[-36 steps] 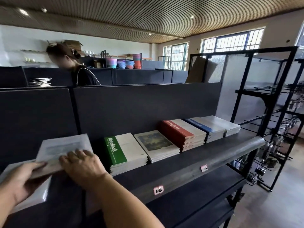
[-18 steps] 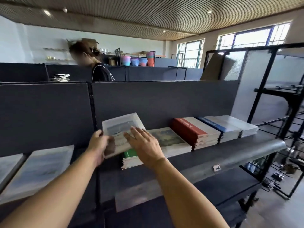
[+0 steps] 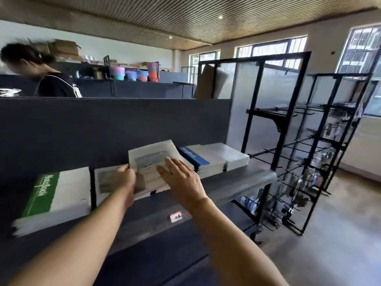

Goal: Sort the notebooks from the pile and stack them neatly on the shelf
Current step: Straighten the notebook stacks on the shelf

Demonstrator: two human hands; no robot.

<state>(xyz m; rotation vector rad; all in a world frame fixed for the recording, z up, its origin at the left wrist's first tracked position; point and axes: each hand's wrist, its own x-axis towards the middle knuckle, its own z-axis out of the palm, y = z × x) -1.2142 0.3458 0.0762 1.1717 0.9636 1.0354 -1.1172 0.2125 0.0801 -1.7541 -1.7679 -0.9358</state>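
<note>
Since 0.5 s ago we carried the notebook (image 3: 151, 162) rightward past the green stack (image 3: 53, 197); left hand (image 3: 123, 178) pinches its edge, right hand (image 3: 177, 176) fingers spread flat at 3 o'clock, over the shelf (image 3: 247, 178).

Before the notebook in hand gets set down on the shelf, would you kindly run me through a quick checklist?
1. Left hand grips the pale notebook at its left edge: ok.
2. Right hand flat on the cover, fingers straight: ok.
3. Notebook level: not ok, its far end is raised.
4. Matching stack beneath it: cannot tell, hidden by the notebook and hands.
5. Blue-spined stack lies apart to the right: ok.
6. Green-spined stack lies apart to the left: ok.
</note>
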